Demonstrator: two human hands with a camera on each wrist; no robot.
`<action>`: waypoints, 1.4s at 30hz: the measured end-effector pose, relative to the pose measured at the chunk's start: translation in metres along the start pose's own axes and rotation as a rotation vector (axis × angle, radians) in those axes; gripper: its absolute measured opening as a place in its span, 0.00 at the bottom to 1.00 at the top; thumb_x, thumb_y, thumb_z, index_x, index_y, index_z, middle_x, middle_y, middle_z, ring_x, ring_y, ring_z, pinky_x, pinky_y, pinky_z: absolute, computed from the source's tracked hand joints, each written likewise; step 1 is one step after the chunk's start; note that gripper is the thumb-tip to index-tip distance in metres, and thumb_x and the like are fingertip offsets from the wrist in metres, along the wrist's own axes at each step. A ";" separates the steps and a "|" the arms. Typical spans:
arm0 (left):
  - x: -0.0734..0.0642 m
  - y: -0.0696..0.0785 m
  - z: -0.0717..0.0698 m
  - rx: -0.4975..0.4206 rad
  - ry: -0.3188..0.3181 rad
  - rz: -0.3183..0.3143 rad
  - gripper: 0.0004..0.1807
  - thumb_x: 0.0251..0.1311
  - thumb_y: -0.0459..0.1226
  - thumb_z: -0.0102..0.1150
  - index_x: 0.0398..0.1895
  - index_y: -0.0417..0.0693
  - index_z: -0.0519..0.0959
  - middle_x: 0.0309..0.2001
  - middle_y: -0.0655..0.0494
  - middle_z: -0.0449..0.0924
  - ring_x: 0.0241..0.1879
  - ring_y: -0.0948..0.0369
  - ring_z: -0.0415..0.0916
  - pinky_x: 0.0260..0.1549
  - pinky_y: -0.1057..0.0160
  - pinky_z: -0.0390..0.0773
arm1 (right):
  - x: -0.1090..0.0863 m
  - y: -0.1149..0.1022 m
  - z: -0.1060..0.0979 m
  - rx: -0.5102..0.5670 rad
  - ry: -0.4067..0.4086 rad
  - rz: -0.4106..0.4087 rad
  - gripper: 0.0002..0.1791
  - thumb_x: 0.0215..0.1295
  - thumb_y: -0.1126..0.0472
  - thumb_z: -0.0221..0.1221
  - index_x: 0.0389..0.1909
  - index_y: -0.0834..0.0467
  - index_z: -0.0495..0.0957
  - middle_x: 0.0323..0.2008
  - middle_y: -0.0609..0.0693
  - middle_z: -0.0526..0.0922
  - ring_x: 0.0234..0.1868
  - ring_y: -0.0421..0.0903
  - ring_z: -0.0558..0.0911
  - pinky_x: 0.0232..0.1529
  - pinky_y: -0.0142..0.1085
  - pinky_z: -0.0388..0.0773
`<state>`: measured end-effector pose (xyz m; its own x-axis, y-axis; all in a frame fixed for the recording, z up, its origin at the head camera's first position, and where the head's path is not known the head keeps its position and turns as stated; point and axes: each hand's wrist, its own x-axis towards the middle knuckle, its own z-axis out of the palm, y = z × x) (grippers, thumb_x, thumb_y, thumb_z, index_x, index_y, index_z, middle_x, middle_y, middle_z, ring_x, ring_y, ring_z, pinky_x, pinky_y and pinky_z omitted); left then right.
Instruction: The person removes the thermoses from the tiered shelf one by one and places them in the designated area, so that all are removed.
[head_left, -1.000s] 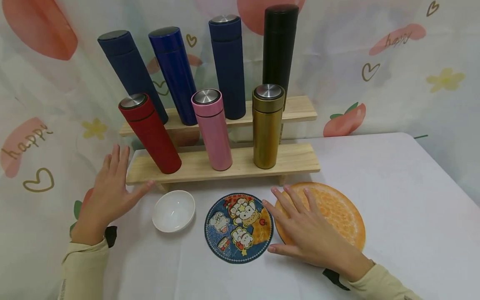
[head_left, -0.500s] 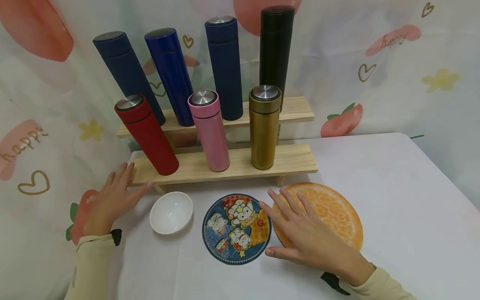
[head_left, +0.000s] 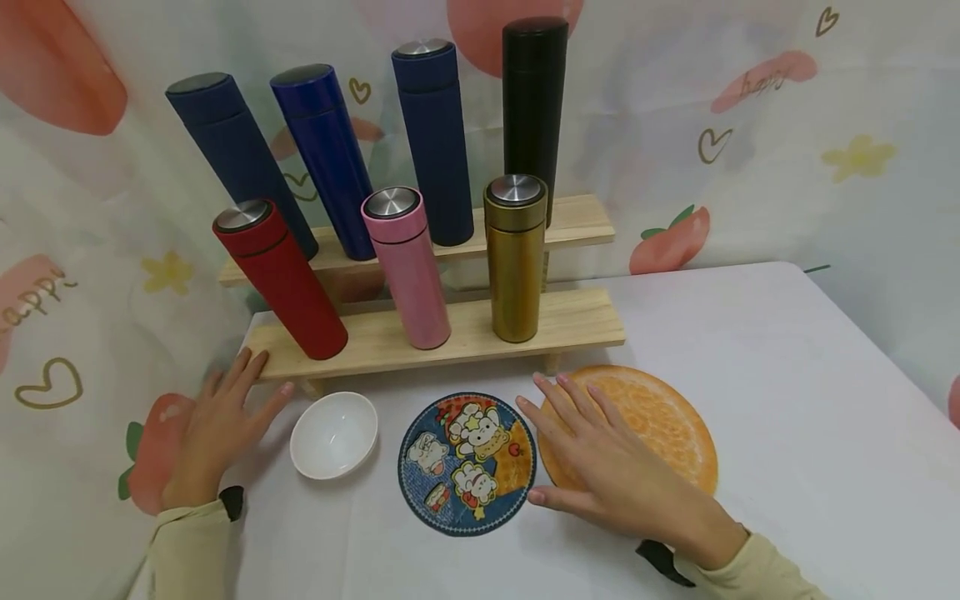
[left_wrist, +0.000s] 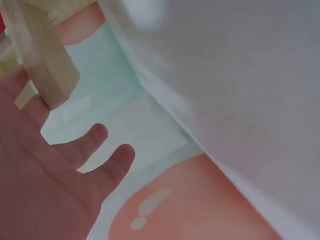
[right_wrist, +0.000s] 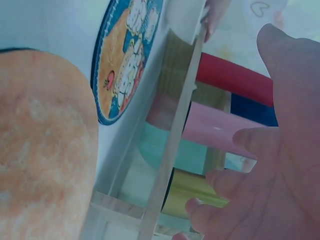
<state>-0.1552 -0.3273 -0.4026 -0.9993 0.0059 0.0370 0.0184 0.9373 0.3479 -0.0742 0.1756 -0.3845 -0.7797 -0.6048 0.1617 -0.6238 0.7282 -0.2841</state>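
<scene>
My left hand (head_left: pixel 217 433) is at the left end of the lower wooden shelf (head_left: pixel 360 346), fingers spread. In the left wrist view, its fingertips overlap the end of a wooden board (left_wrist: pixel 52 65). Just right of that hand stands a white bowl (head_left: pixel 333 435). My right hand (head_left: pixel 615 467) has its fingers spread over the round orange mat (head_left: pixel 667 417), holding nothing. Beside it lies a round blue mat (head_left: pixel 420 500) with cartoon figures. Along the lower shelf stand a red thermos bottle (head_left: pixel 288 287), a pink one (head_left: pixel 411 279) and a gold one (head_left: pixel 515 275).
Behind, an upper wooden shelf (head_left: pixel 577 223) carries a dark blue bottle (head_left: pixel 240 158), a shiny blue bottle (head_left: pixel 326 158), another dark blue bottle (head_left: pixel 435 150) and a black bottle (head_left: pixel 534 108). A printed cloth (head_left: pixel 645 133) hangs behind the white table (head_left: pixel 787 400).
My left hand has come down from beside the red bottle to the lower shelf's left end. The right hand stays spread over the orange mat. The head view has shifted slightly.
</scene>
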 end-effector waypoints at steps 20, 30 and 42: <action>0.008 -0.005 0.005 -0.011 0.070 -0.043 0.48 0.77 0.67 0.45 0.87 0.47 0.53 0.85 0.35 0.46 0.75 0.19 0.43 0.61 0.12 0.46 | -0.001 0.013 -0.017 0.077 0.115 -0.001 0.47 0.79 0.36 0.57 0.87 0.53 0.51 0.86 0.59 0.47 0.83 0.65 0.54 0.80 0.62 0.45; 0.007 -0.003 0.006 -0.014 0.105 -0.022 0.47 0.77 0.66 0.47 0.86 0.45 0.56 0.84 0.36 0.49 0.73 0.18 0.48 0.60 0.13 0.49 | 0.010 0.022 -0.033 0.207 0.141 0.071 0.49 0.77 0.45 0.65 0.87 0.56 0.51 0.86 0.59 0.49 0.82 0.68 0.55 0.72 0.71 0.57; 0.010 -0.003 0.004 -0.084 0.053 -0.021 0.48 0.78 0.65 0.48 0.87 0.45 0.52 0.86 0.37 0.43 0.74 0.21 0.52 0.65 0.19 0.55 | 0.035 0.030 -0.055 0.447 0.302 0.210 0.51 0.75 0.51 0.68 0.88 0.49 0.48 0.84 0.56 0.56 0.82 0.61 0.59 0.72 0.70 0.60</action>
<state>-0.1650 -0.3285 -0.4068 -0.9964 -0.0344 0.0774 0.0019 0.9046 0.4262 -0.1235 0.1938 -0.3350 -0.9062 -0.2956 0.3025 -0.4217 0.5762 -0.7002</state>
